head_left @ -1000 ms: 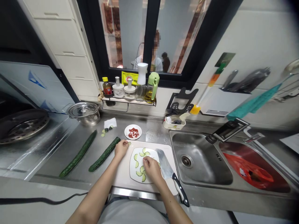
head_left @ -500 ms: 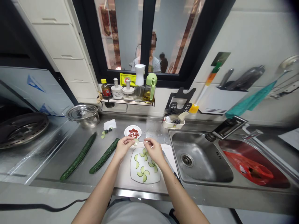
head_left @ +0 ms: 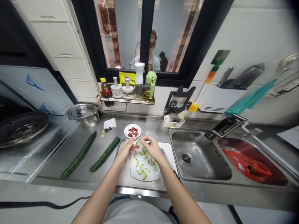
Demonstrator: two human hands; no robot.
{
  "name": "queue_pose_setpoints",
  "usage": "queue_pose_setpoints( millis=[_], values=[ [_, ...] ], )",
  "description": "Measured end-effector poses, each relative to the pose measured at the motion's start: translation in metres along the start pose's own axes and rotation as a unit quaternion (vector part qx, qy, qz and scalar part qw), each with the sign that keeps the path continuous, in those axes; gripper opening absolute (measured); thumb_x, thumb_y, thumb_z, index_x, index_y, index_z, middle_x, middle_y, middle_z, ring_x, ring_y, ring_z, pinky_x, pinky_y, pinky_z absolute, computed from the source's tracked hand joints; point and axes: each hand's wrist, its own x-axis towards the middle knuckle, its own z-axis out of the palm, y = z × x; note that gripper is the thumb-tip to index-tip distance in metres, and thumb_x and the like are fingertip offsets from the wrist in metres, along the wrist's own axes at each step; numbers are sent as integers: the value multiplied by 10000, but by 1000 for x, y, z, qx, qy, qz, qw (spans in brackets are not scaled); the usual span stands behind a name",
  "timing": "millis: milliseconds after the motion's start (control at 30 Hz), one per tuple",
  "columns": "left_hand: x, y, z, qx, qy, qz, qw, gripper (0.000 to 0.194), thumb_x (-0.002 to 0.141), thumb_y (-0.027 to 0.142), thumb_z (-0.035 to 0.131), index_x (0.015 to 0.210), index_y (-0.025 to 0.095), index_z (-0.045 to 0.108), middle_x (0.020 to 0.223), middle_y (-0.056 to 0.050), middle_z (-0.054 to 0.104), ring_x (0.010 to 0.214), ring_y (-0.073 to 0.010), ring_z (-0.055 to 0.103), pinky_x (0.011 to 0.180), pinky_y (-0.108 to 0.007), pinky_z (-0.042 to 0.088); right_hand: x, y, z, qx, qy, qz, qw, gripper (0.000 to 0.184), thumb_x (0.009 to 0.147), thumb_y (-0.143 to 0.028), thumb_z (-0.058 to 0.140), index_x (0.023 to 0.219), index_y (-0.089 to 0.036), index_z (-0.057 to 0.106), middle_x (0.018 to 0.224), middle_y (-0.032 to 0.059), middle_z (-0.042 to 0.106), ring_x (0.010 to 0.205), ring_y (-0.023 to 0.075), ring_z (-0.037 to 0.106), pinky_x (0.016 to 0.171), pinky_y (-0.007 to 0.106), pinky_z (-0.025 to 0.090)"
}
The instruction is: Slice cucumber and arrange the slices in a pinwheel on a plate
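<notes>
A thin cucumber slice (head_left: pixel 139 143) is pinched in the fingers of my right hand (head_left: pixel 151 147), above the far edge of a white plate (head_left: pixel 137 175). Just left of it, my left hand (head_left: pixel 126 150) has its fingers loosely apart and seems to hold nothing. Several green-edged cucumber slices lie on the plate in curved, petal-like groups. Beneath the plate is a pale cutting board (head_left: pixel 123 180). A knife (head_left: pixel 175 173) lies along the board's right side, partly hidden by my right forearm. Beyond my hands sits a small white dish (head_left: pixel 126 132) of chopped red bits.
Two whole cucumbers (head_left: pixel 79 155) (head_left: pixel 105 154) lie left of the board. Cucumber scraps (head_left: pixel 106 130) sit by a white tissue (head_left: pixel 109 122). A lidded pot (head_left: pixel 83 115) stands back left. On the right is a steel sink (head_left: pixel 201 155) with a red bag (head_left: pixel 247 163). Bottles (head_left: pixel 149 88) line the shelf.
The cucumber slice has passed from my left hand to my right. My left fingers have opened, and my right hand has moved slightly left.
</notes>
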Motion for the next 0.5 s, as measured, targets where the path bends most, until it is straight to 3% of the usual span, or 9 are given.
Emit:
queue_pose_setpoints(
  millis=[100, 200, 300, 400, 500],
  values=[
    [-3, -8, 2, -123, -99, -128, 979, 510, 825, 656, 491, 1059, 210, 568, 750, -22, 664, 587, -104, 604, 505, -174, 396, -1, -3, -1, 13, -3, 7, 1000, 245, 797, -416, 571, 781, -176, 614, 805, 15, 647, 762, 142, 576, 708, 256, 451],
    [-5, -8, 5, -225, -143, -188, 945, 408, 858, 587, 505, 988, 206, 575, 734, -9, 643, 577, -99, 601, 506, -178, 412, -2, -1, -1, 21, -9, 18, 1000, 243, 789, -419, 582, 788, -177, 610, 797, 10, 641, 727, 135, 579, 684, 251, 455],
    [-4, -3, 7, -274, -149, -205, 928, 316, 882, 487, 527, 910, 180, 595, 702, -1, 615, 568, -89, 586, 513, -180, 413, -4, 3, 0, 17, -15, 23, 999, 243, 793, -420, 579, 785, -179, 607, 804, 7, 643, 676, 123, 575, 659, 250, 458],
    [-3, 1, 8, -263, -137, -203, 933, 252, 874, 393, 568, 819, 150, 604, 684, -6, 598, 563, -78, 563, 520, -182, 411, -5, 5, 0, 10, -29, 22, 999, 238, 807, -415, 565, 796, -182, 609, 788, 7, 651, 686, 127, 590, 650, 245, 460],
    [-3, 1, 6, -269, -127, -176, 938, 145, 825, 289, 643, 896, 164, 623, 704, 11, 595, 570, -62, 553, 531, -172, 414, -7, 3, -1, 2, -37, 19, 999, 223, 817, -395, 561, 804, -180, 617, 778, 8, 663, 707, 127, 594, 656, 241, 456]
  ],
)
